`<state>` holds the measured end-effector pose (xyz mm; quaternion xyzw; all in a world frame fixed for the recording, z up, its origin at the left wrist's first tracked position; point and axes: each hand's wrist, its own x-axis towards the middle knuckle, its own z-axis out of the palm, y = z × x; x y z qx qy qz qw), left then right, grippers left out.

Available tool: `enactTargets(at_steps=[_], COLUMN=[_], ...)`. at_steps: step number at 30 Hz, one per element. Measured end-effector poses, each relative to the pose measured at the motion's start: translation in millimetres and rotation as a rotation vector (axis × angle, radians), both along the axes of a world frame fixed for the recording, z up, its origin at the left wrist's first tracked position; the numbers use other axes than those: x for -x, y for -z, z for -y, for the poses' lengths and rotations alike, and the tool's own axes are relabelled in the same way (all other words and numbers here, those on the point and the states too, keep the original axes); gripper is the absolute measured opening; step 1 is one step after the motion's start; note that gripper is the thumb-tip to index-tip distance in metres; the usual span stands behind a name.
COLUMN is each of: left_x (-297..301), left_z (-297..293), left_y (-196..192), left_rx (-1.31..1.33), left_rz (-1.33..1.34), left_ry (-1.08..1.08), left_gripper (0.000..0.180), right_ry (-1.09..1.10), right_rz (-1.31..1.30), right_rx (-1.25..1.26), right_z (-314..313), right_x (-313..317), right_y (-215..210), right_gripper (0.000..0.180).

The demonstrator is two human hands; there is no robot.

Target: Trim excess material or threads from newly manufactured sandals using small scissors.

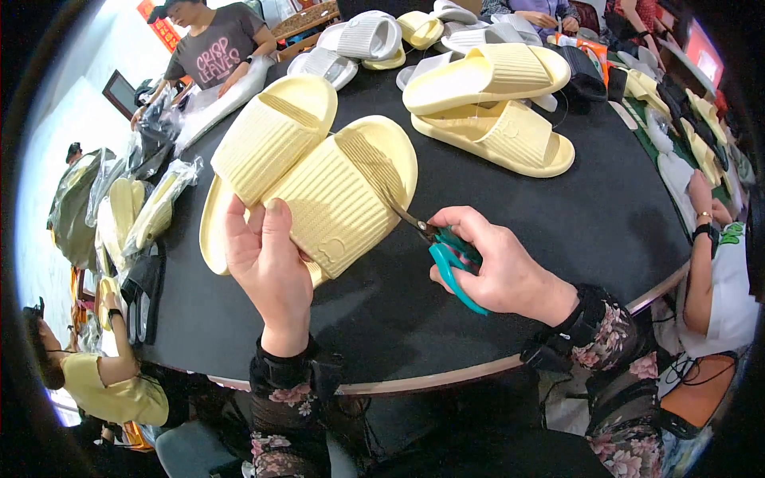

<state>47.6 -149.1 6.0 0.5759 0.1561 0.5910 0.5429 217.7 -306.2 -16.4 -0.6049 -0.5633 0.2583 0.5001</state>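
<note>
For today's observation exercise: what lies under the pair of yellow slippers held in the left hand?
Under the slippers lies the black table. The left hand grips them from below; its palm and the tabletop directly beneath are hidden.

Bright, even light from overhead fills the scene, casting only soft shadows under the things on the black bench point(590, 215). The centre is sharp. Fisheye distortion bends the edges, and the corners fall into black vignette.
</note>
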Motion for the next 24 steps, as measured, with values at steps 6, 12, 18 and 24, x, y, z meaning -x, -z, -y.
enactTargets(at_steps=[6,12,18,24], left_x=[-3.1,-4.0,-2.9,-4.0], left_z=[-0.8,3.6,5.8,8.1], left_y=[4.3,6.9,8.7,11.4], left_rx=[0.026,-0.023,-0.017,-0.078], left_rz=[0.001,-0.051,-0.06,-0.159], left_ry=[0.01,0.003,0.046,0.009], left_gripper=[0.036,0.036,0.036,0.036], right_ry=[0.005,0.003,0.007,-0.005], right_rz=[0.017,0.028,-0.009,-0.087], right_rx=[0.009,0.004,-0.013,-0.057], right_z=[0.6,1.2,0.6,-0.8], right_x=[-1.2,-1.8,-0.8,-0.1], right_y=[5.2,7.7,5.9,10.7], right_gripper=[0.038,0.038,0.038,0.038])
